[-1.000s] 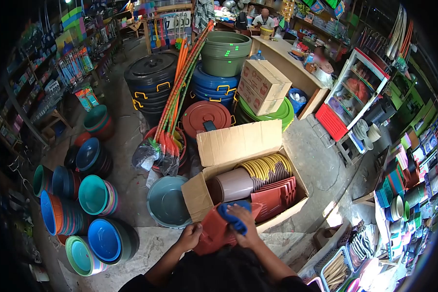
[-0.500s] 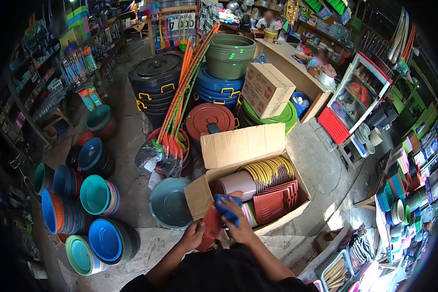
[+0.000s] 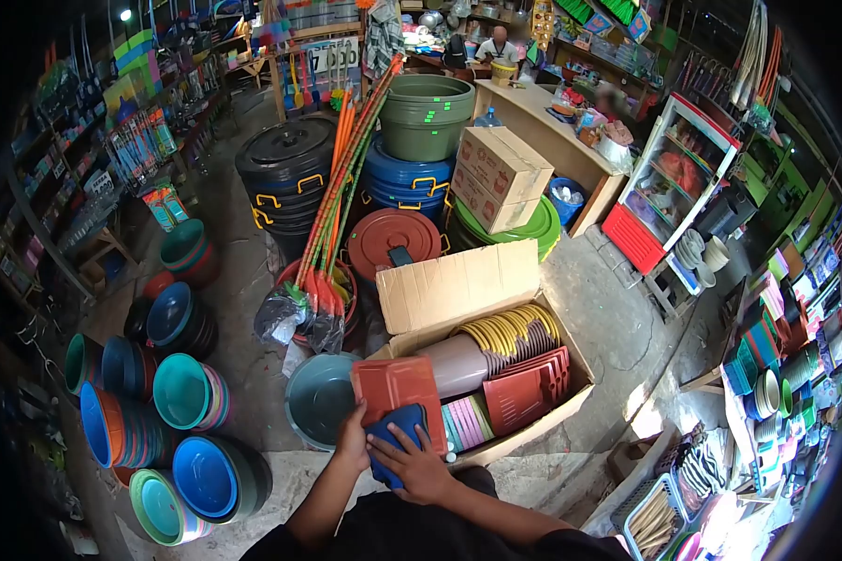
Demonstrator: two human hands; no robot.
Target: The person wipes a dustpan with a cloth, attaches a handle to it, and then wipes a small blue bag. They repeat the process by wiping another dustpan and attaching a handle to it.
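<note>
Nearest the body, the step in hand looks like wiping: the right hand [image 3: 413, 467] lies spread over a folded blue cloth [image 3: 404, 418], its fingers extended rather than clenched, with the cloth against the lower part of a red plastic tray [image 3: 393, 380]. The left hand [image 3: 352, 439] is closed on that tray's left edge, which is held up in front of the torso, just before the open cardboard box [image 3: 457, 284]. Working the cloth across the tray's upper part would, I judge, call for a steady left grip and a sliding right palm. Inside the box are a stack of slotted red plastic pieces [image 3: 528, 390], a brownish tub [image 3: 452, 359] and a row of yellow rims [image 3: 510, 327]. A grey-blue basin [image 3: 313, 402] stands beside it; beyond are a red lid [image 3: 393, 234], a taped carton [image 3: 501, 173] and a wooden counter [image 3: 543, 117].
</note>
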